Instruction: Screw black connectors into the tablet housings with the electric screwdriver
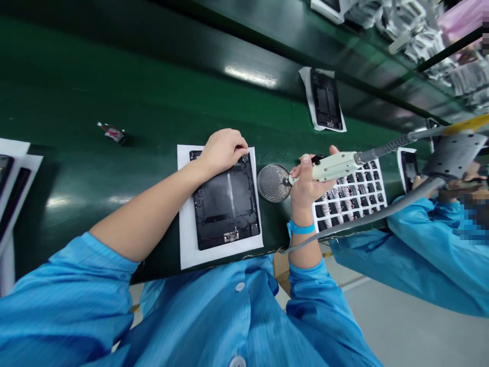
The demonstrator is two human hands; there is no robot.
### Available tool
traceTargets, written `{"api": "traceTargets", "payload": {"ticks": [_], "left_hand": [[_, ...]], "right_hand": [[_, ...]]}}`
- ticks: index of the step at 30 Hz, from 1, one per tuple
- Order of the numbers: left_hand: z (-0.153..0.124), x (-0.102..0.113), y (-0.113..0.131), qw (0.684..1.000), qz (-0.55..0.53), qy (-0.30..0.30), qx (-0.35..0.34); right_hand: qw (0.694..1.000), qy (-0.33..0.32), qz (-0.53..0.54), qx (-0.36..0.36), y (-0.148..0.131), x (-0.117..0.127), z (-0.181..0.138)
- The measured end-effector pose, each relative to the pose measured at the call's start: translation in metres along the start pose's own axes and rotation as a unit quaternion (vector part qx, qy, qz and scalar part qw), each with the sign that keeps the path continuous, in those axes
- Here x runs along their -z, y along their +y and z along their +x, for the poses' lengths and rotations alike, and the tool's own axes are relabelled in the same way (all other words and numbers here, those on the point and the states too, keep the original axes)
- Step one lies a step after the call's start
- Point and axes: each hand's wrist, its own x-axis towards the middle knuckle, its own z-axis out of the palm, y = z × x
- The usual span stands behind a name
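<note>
A black tablet housing point(214, 204) with open internals lies on a white sheet point(187, 255) in front of me. My left hand point(224, 149) reaches over its upper edge, fingers pinched together near the upper right corner; what they hold, if anything, is hidden. My right hand point(307, 183) is closed around a pale green electric screwdriver point(338, 165), whose tip points left. That tip is at the right edge of a round metal plate point(273, 182) covered in small holes, just right of the housing. Whether they touch I cannot tell.
A white tray point(353, 193) of small dark parts sits right. Another housing point(326, 99) lies behind it. A small wired part point(113, 133) and stacked sheets point(23, 178) are left. The screwdriver's cable point(393, 145) runs right, near a co-worker's blue sleeve point(408, 214).
</note>
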Motion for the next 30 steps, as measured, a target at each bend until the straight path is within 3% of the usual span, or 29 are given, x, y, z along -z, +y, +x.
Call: {"api": "traceTargets", "payload": {"ticks": [10,19,23,26,30], "left_hand": [[0.001,0.0,0.0,1.0,-0.006,0.002,0.005],[0.001,-0.001,-0.002,1.0,-0.014,0.012,-0.001],[0.002,0.001,0.0,1.0,-0.022,0.015,0.009],[0.004,0.002,0.002,0.999,-0.033,0.007,0.015],[0.005,0.002,0.003,0.999,-0.046,0.017,0.015]], "right_hand": [[1.0,-0.006,-0.027,-0.006,0.001,0.001,0.0],[1.0,-0.001,0.023,-0.01,0.001,0.001,-0.001],[1.0,0.004,0.013,-0.005,-0.01,0.002,0.005],[0.999,0.015,0.018,0.036,-0.028,-0.01,0.016],[0.995,-0.044,0.061,0.06,-0.043,-0.055,0.021]]}}
